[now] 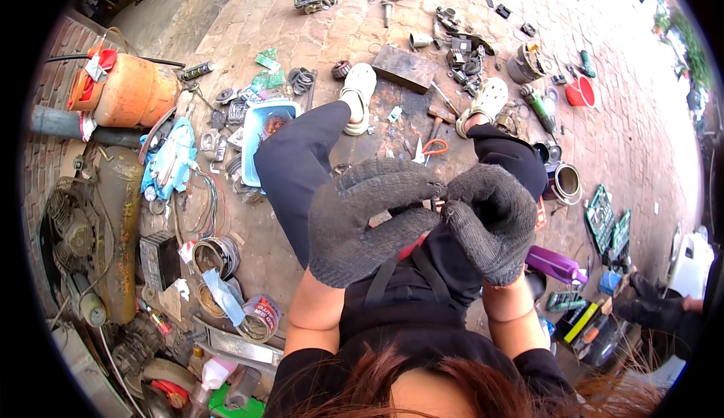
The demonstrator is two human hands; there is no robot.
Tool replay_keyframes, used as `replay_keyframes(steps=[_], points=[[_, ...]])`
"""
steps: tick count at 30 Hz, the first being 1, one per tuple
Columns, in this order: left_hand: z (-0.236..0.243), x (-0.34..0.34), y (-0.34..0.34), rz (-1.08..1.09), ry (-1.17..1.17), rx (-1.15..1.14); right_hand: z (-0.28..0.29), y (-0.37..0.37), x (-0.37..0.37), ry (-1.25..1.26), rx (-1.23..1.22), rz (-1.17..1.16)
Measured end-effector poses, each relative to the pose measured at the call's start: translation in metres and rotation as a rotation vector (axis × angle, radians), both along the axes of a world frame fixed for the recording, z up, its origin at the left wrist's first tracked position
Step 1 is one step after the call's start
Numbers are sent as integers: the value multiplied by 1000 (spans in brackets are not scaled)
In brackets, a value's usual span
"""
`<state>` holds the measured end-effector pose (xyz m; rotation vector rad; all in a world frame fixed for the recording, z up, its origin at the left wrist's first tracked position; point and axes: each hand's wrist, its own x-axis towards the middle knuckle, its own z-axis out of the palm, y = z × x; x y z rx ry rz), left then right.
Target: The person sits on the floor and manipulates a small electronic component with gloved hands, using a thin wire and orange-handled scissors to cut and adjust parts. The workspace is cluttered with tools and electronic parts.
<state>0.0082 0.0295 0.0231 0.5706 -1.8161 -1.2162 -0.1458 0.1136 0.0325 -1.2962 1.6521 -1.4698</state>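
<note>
My left hand (362, 226), in a dark grey knitted glove, is closed in a pinch, with its fingertips meeting those of my right hand over my lap. My right hand (490, 222), gloved the same way, curls its fingers and thumb round a small part (436, 205) that is too small and hidden to name. Just beyond my hands, between my feet, lie scissors with orange handles (434, 146), a hammer (437, 122), a dark metal block (403, 67) and a small pale green piece (394, 114).
A blue tub (256, 135), orange gas cylinder (128, 90), rusty tank (117, 244) and open cans (215, 256) crowd my left. At right are a red bucket (579, 91), green tool cases (607, 226) and a purple bottle (556, 263). Another person's dark-clad leg (664, 312) shows at the right edge.
</note>
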Motion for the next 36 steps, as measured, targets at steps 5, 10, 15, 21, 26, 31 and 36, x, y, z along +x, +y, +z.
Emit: replay_keyframes(steps=[5,10,15,21,26,31,36], points=[[1,5,1,-1,-58,52,-4,6,-5,3,-109,-55],[-3,6,0,-24,64,147,-11,17,-14,-123,-103,-180],[-5,6,1,3,62,153,-18,21,-15,-354,-194,-346],[-6,6,1,16,38,140,-13,8,-18,-145,-218,-174],[-2,6,5,48,1,137,5,0,-11,53,-190,19],[-1,5,3,41,-4,73,7,-7,-2,199,-142,64],[-8,5,2,48,41,3,4,-3,-2,215,-128,32]])
